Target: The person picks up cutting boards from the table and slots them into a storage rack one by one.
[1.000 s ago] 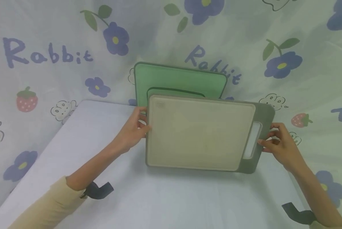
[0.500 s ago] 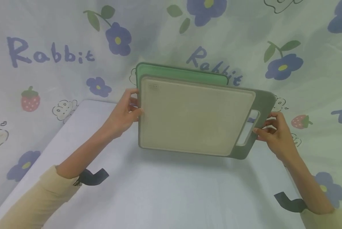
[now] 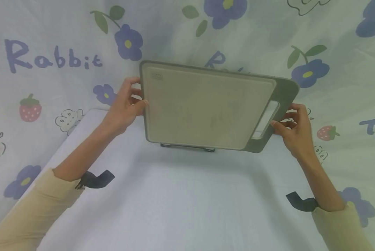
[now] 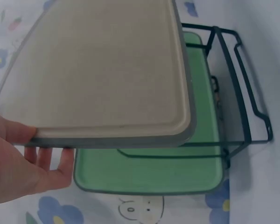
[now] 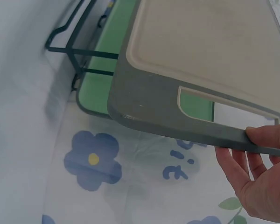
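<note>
A beige cutting board (image 3: pixel 206 108) with a grey-green rim and a slot handle is held up, its right side slightly lower, in the head view. My left hand (image 3: pixel 122 106) pinches its left edge, thumb on the near face. At the handle end, my right hand (image 3: pixel 295 134) pinches the bar outside the slot. Behind the board stands a dark wire rack (image 4: pixel 245 107), whose front feet show below it in the head view. A green board (image 4: pixel 149 175) stands upright in the rack in both wrist views; the beige board hides it from the head camera.
The rack stands on a white-covered table (image 3: pixel 174 202), near its back edge. A white curtain (image 3: pixel 162 31) printed with flowers, strawberries and lettering hangs behind the table. Dark curved pieces (image 3: pixel 96 179) stick out from both sleeve cuffs.
Both hands have raised the beige cutting board, moving it slightly left. It has come to cover the green board in the head view, and the rack's front feet have come into sight.
</note>
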`<state>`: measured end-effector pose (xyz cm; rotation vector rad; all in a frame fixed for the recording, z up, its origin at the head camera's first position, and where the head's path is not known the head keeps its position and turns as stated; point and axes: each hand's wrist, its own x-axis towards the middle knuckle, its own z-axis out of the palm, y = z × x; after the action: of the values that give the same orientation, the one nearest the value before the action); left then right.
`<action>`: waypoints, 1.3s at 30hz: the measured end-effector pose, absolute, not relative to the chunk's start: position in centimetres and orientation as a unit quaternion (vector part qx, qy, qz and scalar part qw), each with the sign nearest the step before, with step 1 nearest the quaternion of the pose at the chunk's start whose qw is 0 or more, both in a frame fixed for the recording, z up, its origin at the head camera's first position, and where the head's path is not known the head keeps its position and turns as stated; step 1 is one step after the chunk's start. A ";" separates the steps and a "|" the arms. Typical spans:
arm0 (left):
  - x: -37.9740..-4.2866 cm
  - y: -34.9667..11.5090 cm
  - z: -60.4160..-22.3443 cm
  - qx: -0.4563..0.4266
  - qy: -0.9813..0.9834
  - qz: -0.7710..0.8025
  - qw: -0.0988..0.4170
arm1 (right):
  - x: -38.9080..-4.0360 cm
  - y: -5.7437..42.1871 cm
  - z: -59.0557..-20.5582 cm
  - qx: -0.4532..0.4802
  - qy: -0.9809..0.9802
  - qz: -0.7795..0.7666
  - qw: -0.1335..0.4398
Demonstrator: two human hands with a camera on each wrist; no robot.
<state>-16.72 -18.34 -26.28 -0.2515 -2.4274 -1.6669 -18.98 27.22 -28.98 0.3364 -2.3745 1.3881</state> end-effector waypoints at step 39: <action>-22.6 -21.5 -22.8 -0.100 -0.790 -0.589 0.139 | -24.6 24.0 -26.7 0.108 -0.800 0.548 0.219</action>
<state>-22.60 -21.47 -22.83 -0.2894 -2.2826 -1.7039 -24.61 24.04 -26.72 0.2981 -2.2135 1.5164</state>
